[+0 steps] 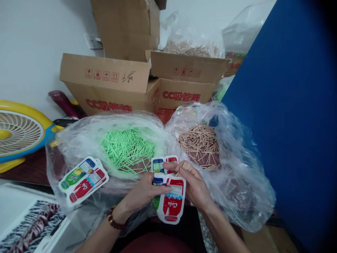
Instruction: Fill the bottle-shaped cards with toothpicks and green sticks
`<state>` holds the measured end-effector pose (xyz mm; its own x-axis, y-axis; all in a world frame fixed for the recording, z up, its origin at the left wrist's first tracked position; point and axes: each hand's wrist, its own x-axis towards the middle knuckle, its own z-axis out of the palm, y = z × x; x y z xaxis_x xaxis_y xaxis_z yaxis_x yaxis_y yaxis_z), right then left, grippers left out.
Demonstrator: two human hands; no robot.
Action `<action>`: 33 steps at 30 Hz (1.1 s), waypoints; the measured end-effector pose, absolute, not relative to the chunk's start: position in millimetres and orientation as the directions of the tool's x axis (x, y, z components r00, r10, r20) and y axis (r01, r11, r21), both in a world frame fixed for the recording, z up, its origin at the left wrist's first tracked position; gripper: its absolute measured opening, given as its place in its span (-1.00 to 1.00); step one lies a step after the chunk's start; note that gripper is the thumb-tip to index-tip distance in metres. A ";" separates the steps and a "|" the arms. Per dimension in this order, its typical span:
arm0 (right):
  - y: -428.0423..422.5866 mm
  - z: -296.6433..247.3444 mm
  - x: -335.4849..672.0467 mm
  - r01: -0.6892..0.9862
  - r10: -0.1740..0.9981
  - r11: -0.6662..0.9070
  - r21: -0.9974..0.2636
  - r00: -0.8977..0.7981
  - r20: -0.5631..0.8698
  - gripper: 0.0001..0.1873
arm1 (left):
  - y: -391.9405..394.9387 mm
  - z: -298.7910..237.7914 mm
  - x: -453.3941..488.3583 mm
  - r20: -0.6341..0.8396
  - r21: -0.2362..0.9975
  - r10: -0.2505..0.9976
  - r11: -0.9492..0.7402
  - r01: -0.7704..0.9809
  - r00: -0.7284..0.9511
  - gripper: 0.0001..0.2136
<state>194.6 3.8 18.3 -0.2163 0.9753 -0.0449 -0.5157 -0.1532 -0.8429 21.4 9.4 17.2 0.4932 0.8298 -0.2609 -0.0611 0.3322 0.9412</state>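
My left hand [142,192] grips a cola-and-green-drink printed packet [173,209], its thumb across the front. Brown thin sticks [186,166] are pinched in a small bundle in my right hand [196,186], close to the packet's upper edge. Behind that packet, another printed packet [158,164] shows partly; my fingers cover some of it. Green sticks [129,147] lie loose in a clear plastic bag [79,130] ahead of my left hand. A second plastic bag [234,168], beyond my right hand, holds a pile of brown sticks [200,140].
More printed packets [84,181] lie stacked on the left bag. At far left are a yellow-and-blue fan [23,130] and a white bin [15,193] with patterned cloth. Cardboard boxes [110,91] stand at the back. A blue panel [289,105] borders the right side.
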 end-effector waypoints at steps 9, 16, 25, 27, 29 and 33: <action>8.5 27.6 204.7 -0.223 0.961 0.016 -0.975 -0.266 0.077 -0.71 | 15.7 18.6 19.1 -0.238 0.958 0.870 0.283 -0.043 0.433 -0.79; 12.2 27.0 215.2 -0.015 0.919 0.119 -0.993 -0.376 0.116 -0.65 | 18.4 17.2 16.3 -0.179 0.959 0.894 0.252 -0.129 0.411 -0.79; 6.3 -7.2 182.6 -0.318 0.921 -0.240 -0.917 -0.374 -0.111 -0.69 | 15.4 30.5 7.5 -0.233 0.928 0.929 0.301 -0.220 0.289 -0.75; 6.4 -4.9 180.7 -0.307 0.934 -0.219 -0.926 -0.340 -0.108 -0.70 | 14.3 31.7 5.0 -0.287 0.914 0.922 0.345 -0.215 0.259 -0.70; 7.0 -2.9 181.1 -0.291 0.942 -0.214 -0.932 -0.312 -0.119 -0.72 | 13.4 30.8 2.4 -0.296 0.913 0.923 0.349 -0.210 0.247 -0.68; 7.7 -4.5 180.0 -0.261 0.945 -0.207 -0.943 -0.303 -0.124 -0.70 | 12.5 24.5 -1.9 -0.256 0.925 0.936 0.309 -0.220 0.241 -0.69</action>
